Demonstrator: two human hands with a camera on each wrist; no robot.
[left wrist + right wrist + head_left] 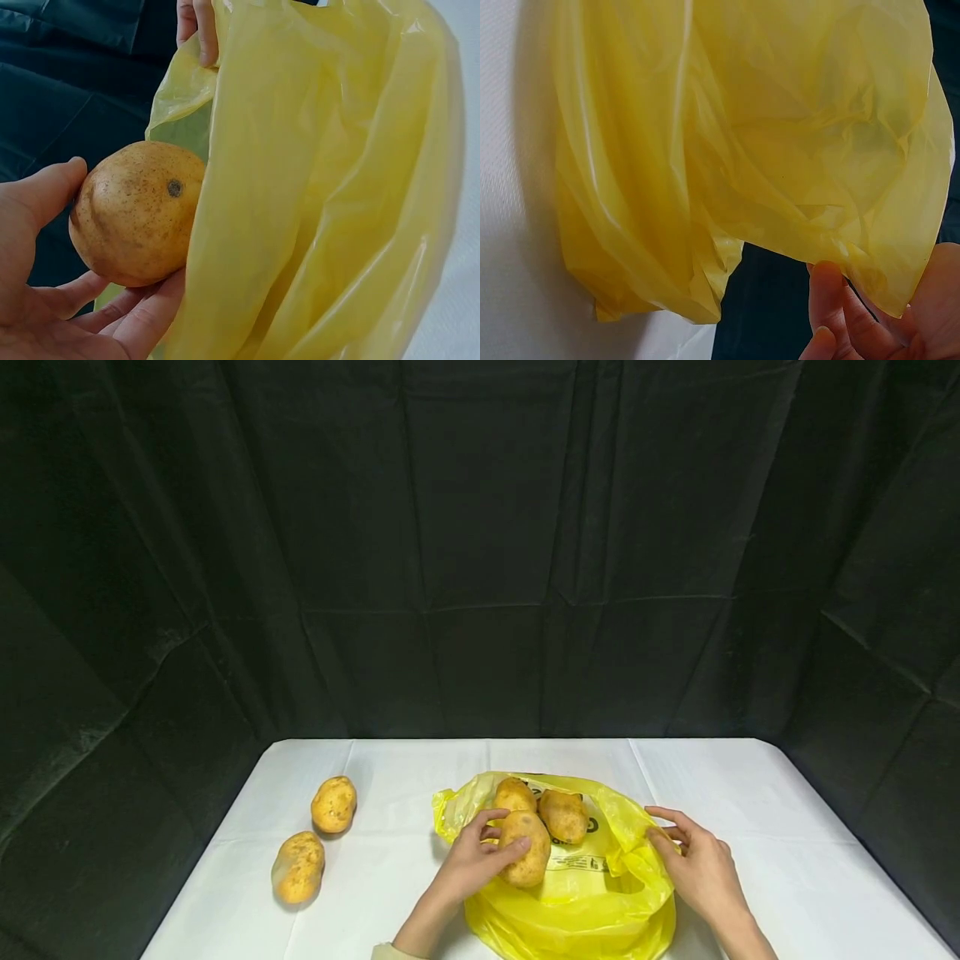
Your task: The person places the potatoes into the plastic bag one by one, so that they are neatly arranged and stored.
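Note:
A yellow plastic bag (577,918) with dark print lies with its mouth spread wide. My left hand (474,860) grips a potato (527,850) at the left side of the bag's mouth; in the left wrist view the thumb and fingers go round this potato (139,214), next to the bag's yellow wall (300,180). Two more potatoes, one at the back left (515,795) and one beside it (564,816), rest on the bag's inner face. My right hand (699,866) pinches the bag's right edge, and in the right wrist view its fingers (826,300) hold a corner of the plastic.
Two loose potatoes, a farther one (333,804) and a nearer one (298,867), lie left of the bag on the white-covered table (390,827). Black cloth (480,568) hangs behind and along both sides of the table.

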